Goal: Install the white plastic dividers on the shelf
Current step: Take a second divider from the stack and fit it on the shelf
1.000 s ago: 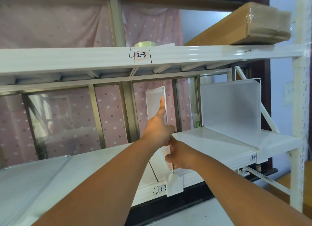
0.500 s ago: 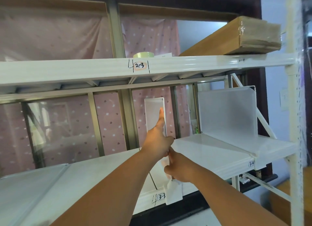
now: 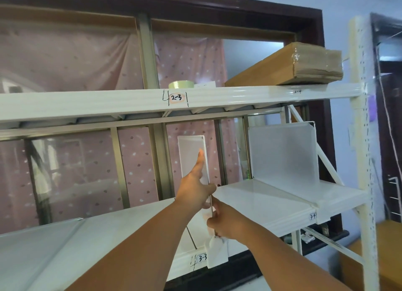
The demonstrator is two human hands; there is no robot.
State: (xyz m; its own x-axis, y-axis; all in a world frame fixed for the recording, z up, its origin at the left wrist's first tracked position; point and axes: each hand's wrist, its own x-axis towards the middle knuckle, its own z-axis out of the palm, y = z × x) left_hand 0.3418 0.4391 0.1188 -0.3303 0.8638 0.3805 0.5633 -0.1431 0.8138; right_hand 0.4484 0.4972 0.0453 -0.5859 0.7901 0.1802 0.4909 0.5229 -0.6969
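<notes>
A white plastic divider (image 3: 189, 153) stands upright on the white shelf (image 3: 261, 203) near the label "3-3", seen almost edge-on. My left hand (image 3: 195, 188) lies flat against its left face, forefinger stretched up along the panel. Low at the divider's front edge is my right hand (image 3: 221, 220), with its fingers closed around that edge. The divider's front tab (image 3: 216, 252) hangs over the shelf lip below my right hand. A second white divider (image 3: 282, 151) stands upright further right on the same shelf, by the label "3-4".
The upper shelf (image 3: 130, 101), marked "2-3", carries a roll of green tape (image 3: 181, 84) and a wrapped cardboard box (image 3: 289, 65). A perforated white upright (image 3: 365, 160) closes the right end. Behind the shelves is a window with a pink dotted curtain.
The view has tilted upward and to the right, so everything sits lower in frame. Both hands keep the same hold on the divider, which stays upright in place.
</notes>
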